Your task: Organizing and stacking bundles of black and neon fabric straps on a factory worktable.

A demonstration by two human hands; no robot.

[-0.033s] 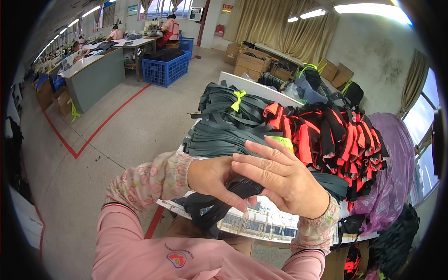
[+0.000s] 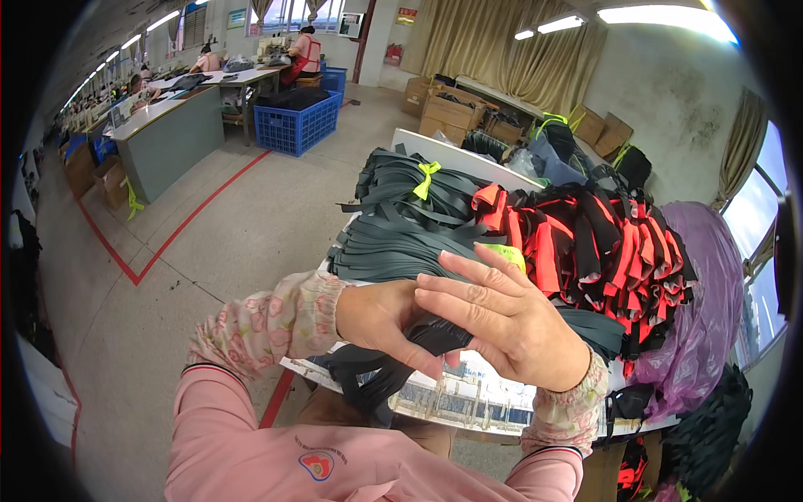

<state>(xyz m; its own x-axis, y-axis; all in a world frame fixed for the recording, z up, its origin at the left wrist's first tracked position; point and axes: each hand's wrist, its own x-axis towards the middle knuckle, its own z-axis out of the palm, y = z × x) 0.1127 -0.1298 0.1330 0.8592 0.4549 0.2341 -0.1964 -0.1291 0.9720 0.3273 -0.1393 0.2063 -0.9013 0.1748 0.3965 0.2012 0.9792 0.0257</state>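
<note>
Both my hands hover over the near part of a white work table, crossing in front of a bundle of black straps. My left hand has its thumb stretched out beside the black straps; its other fingers are hidden behind my right hand, so its hold on them cannot be made out. My right hand is open, back upward, its long fingers extended across the left fingertips. Just beyond lie stacked dark grey-green straps, one bundle tied with a yellow-green ribbon. A yellow-green piece shows behind my right fingers.
Red-orange and black fabric pieces heap at the table's right, beside a purple plastic bag. Cardboard boxes stand behind. A blue crate and a grey-sided bench are at far left. People sit at work farther back.
</note>
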